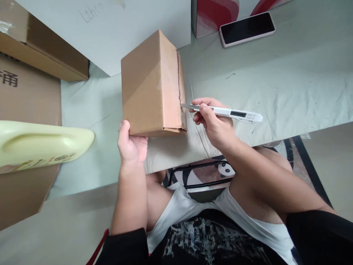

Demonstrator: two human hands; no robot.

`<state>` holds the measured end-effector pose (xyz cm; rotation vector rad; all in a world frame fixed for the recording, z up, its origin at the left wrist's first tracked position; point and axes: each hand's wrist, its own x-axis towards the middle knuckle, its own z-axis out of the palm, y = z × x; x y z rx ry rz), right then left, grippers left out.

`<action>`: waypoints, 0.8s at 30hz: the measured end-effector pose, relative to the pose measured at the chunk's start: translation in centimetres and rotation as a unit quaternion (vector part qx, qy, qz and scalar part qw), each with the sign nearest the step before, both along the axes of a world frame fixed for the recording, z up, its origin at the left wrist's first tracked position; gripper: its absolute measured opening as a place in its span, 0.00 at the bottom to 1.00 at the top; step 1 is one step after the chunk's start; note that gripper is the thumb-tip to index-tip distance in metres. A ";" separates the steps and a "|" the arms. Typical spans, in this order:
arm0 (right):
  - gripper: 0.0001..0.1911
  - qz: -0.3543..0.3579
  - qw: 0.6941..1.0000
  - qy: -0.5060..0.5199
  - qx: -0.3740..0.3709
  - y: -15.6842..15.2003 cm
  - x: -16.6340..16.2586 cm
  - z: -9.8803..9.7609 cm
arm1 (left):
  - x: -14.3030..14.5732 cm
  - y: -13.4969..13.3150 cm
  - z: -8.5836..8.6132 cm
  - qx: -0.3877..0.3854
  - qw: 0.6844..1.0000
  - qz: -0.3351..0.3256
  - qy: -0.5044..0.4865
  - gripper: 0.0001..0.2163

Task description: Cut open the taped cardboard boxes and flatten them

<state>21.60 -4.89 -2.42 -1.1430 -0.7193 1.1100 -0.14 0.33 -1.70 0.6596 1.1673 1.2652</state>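
Note:
A brown cardboard box [142, 84] is propped on the pale cloth in front of me, one side turned to the right with a ragged cut seam along its edge. My left hand [134, 147] grips the box at its near lower corner, thumb on the face and fingers underneath, partly hidden. Held in my right hand [213, 119] is a white utility knife [230, 112] with its blade out. The blade tip meets the box at the ragged seam, or lies very close to it.
A pale cloth [298, 84] covers the surface. A phone [248, 29] lies at the back beside a red and white box [215, 16]. Behind stands a large white box [143, 25]. On the left are cardboard boxes [57, 55] and a pale yellow jug [46, 145].

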 end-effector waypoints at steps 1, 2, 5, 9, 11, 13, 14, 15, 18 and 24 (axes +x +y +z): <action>0.17 -0.001 1.000 0.001 -0.004 0.0 0.0 0.0 | 0.1 -0.1 0.0 0.004 1.000 -0.005 -0.001 0.19; 0.16 -0.003 1.000 0.000 -0.009 0.0 0.0 -0.1 | 0.3 -0.2 0.0 0.008 1.000 -0.011 -0.003 0.19; 0.17 0.001 1.000 -0.003 -0.024 0.0 -0.1 -0.1 | 0.5 -0.3 -0.1 0.014 1.000 -0.015 -0.012 0.17; 0.16 0.010 0.999 0.008 -0.034 0.0 -0.3 -0.1 | 0.7 -0.4 -0.1 0.019 1.000 -0.010 -0.020 0.16; 0.15 0.015 0.999 0.014 -0.042 -0.1 -0.3 -0.1 | 0.8 -0.4 -0.1 0.023 1.000 -0.013 -0.015 0.15; 0.14 0.020 0.998 0.025 -0.051 -0.1 -0.3 -0.1 | 0.9 -0.4 0.0 0.023 1.000 -0.011 -0.014 0.15; 0.13 0.021 0.998 0.032 -0.053 -0.1 -0.3 -0.1 | 0.9 -0.4 0.0 0.022 1.000 -0.009 -0.016 0.15; 0.13 0.021 0.998 0.037 -0.053 -0.1 -0.3 -0.1 | 0.9 -0.4 0.1 0.020 1.000 -0.006 -0.018 0.15; 0.11 0.016 0.998 0.038 -0.048 -0.2 -0.1 0.0 | 0.9 -0.4 0.2 0.015 1.000 0.002 -0.023 0.15; 0.09 0.011 0.998 0.031 -0.050 -0.5 0.2 -0.2 | 0.7 -0.3 -0.1 0.013 1.000 0.007 -0.017 0.15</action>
